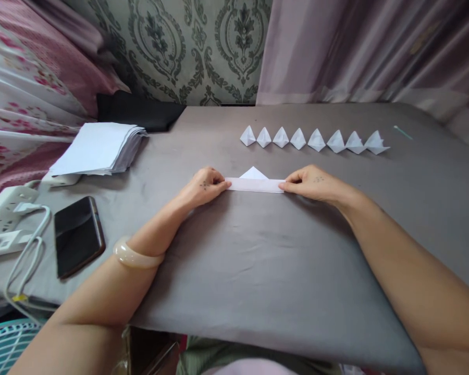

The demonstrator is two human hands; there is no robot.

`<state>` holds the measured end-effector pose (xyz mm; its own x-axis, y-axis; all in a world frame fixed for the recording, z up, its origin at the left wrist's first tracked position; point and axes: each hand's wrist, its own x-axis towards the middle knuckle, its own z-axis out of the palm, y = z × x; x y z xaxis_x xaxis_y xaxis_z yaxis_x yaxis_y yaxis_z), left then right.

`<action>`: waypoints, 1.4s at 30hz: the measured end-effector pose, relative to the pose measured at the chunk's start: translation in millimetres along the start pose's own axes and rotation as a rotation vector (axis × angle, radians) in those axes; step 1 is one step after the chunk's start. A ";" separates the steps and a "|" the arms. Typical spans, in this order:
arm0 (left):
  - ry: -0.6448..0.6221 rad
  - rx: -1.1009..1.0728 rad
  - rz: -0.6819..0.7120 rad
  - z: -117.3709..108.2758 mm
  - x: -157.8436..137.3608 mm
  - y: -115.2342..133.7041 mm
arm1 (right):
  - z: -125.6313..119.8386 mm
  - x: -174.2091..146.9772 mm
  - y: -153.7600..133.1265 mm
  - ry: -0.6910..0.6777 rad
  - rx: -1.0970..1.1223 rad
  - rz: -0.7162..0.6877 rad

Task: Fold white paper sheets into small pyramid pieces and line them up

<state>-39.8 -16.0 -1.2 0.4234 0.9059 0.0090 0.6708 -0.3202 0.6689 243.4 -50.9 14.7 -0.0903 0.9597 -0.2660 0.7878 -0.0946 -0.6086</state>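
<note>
Between my hands is a sheet of white paper (255, 185), folded so that a long flat strip runs along the near side and a small triangular peak stands out beyond it. My left hand (208, 186) pinches the strip's left end between thumb and fingers. At the right end, my right hand (311, 183) grips it the same way. The paper is close to the tabletop; whether it touches the cloth I cannot tell. Farther back stands a row of several small folded white paper shapes (316, 140) with pointed tops.
A stack of white paper (96, 148) lies at the left, near a black folded item (138, 110). Closer in are a phone (79, 237), a power strip (8, 208) and white cables (39, 234). A thin pale stick (403, 132) lies far right on the grey cloth-covered table (250, 276).
</note>
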 end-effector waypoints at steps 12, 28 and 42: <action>-0.049 -0.004 -0.024 1.0 0.4 -7.7 | 4.6 -0.8 -2.7 0.040 -0.037 0.025; -0.081 0.086 0.004 1.3 3.5 -2.3 | 11.2 6.1 -0.5 0.067 -0.125 0.071; 0.049 0.228 0.078 11.6 -1.5 -9.9 | 12.2 8.6 9.4 0.063 -0.174 0.017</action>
<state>-40.0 -17.5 -16.5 0.4527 0.8867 0.0939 0.7600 -0.4388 0.4794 242.6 -46.7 -2.4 -0.0422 0.9736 -0.2241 0.8828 -0.0687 -0.4647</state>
